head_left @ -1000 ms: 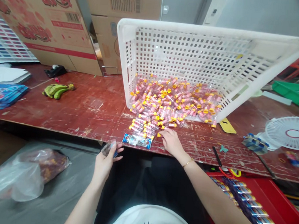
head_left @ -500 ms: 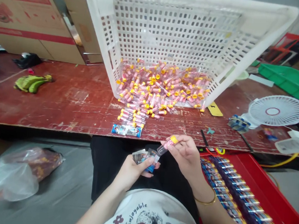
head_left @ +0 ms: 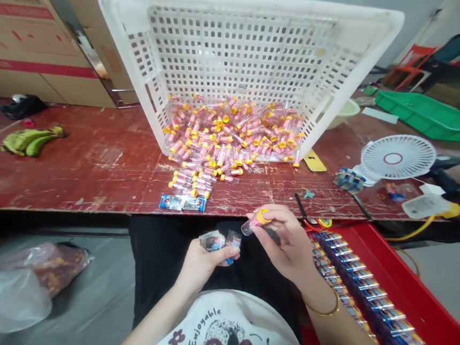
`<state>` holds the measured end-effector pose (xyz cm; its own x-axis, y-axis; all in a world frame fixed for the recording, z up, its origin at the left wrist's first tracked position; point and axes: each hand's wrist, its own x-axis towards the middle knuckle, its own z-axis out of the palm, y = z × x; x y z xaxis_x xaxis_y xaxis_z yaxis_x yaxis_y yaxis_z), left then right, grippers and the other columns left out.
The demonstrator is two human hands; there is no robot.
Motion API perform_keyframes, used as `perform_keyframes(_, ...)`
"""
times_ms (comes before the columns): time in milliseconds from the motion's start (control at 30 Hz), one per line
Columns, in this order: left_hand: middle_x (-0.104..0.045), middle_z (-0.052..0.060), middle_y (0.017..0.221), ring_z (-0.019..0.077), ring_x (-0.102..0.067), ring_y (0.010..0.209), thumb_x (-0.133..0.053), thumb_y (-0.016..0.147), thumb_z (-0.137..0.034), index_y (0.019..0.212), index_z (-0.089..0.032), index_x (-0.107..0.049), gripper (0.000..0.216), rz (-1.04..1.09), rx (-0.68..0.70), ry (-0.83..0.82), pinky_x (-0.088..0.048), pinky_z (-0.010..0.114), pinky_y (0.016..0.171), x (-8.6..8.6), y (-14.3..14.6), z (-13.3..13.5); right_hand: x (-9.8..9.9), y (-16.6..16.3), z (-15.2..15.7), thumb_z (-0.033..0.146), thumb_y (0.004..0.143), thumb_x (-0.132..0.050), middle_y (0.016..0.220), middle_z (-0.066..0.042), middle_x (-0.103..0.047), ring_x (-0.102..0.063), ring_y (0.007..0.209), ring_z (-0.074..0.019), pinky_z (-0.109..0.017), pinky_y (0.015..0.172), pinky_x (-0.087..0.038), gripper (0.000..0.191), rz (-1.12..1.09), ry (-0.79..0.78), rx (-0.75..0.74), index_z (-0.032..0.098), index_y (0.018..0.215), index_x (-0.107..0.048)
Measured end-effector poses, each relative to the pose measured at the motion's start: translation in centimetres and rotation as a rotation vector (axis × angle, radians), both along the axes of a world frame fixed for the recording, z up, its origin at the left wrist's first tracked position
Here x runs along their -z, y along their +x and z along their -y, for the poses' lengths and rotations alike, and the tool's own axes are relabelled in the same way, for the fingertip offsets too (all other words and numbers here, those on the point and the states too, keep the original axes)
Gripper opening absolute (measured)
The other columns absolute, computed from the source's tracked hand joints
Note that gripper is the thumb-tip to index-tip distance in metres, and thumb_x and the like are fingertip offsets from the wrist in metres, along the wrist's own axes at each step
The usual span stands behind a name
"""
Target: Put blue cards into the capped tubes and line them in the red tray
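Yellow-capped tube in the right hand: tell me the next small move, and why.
Probably bring the yellow-capped tube down to the small clear packet and slide it in. The right hand pinches the tube just above and right of the packet, which the left hand holds up over the lap. The two are close but apart. Whether the packet's mouth is open I cannot tell.
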<state>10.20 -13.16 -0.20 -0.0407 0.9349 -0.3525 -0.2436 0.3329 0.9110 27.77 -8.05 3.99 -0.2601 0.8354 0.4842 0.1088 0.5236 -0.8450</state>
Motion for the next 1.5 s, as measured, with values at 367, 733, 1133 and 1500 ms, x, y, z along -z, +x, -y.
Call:
perform_keyframes(367, -0.071, 0.005, 0.066, 0.0189, -0.067, 0.063, -0.084, 0.059, -0.033, 0.079, -0.011, -0.069, 0.033, 0.033, -0.025, -0.01, -0.054, 0.027, 0.059, -0.8, 0.2, 0.1, 0.4, -1.1, -1.1, 0.022, 0.081, -0.065, 0.094, -0.004, -0.062, -0.066, 0.088, -0.0186, -0.034, 0.077, -0.056, 0.017, -0.085, -0.28, -0.201, 0.023, 0.094, -0.054)
perform_keyframes(733, -0.073, 0.01, 0.087, 0.0186, -0.069, 0.076, -0.075, 0.073, -0.037, 0.094, -0.013, -0.072, 0.032, 0.407, 0.007, -0.178, -0.055, 0.025, 0.062, -2.4, 1.4, -0.8, 3.0, -2.2, 1.4, 0.021, 0.055, -0.084, 0.116, -0.007, -0.05, -0.056, 0.102, -0.0225, -0.036, 0.083, -0.051, 0.078, 0.05, -0.296, -0.23, 0.026, 0.116, -0.036)
perform_keyframes(1133, -0.071, 0.006, 0.071, 0.0124, -0.064, 0.062, -0.081, 0.063, -0.03, 0.083, -0.011, -0.074, 0.028, 0.354, 0.0, -0.142, -0.05, 0.019, 0.061, -2.8, 2.0, -0.1, 3.6, -2.7, 1.8, 0.007, 0.06, -0.068, 0.102, -0.003, -0.045, -0.053, 0.085, -0.0165, -0.027, 0.063, -0.048, 0.061, -0.026, -0.181, -0.14, 0.028, 0.105, -0.032)
perform_keyframes(1500, -0.069, 0.013, 0.108, 0.0273, -0.066, 0.097, -0.066, 0.079, -0.038, 0.108, -0.014, -0.066, 0.037, 0.176, 0.15, -0.223, -0.059, 0.037, 0.07, -2.4, 3.0, -0.6, 5.7, 4.6, -0.2, 0.048, 0.075, -0.067, 0.083, -0.001, -0.066, -0.064, 0.074, -0.0189, -0.034, 0.067, -0.054, 0.025, -0.237, -0.554, 0.231, 0.026, 0.082, -0.058)
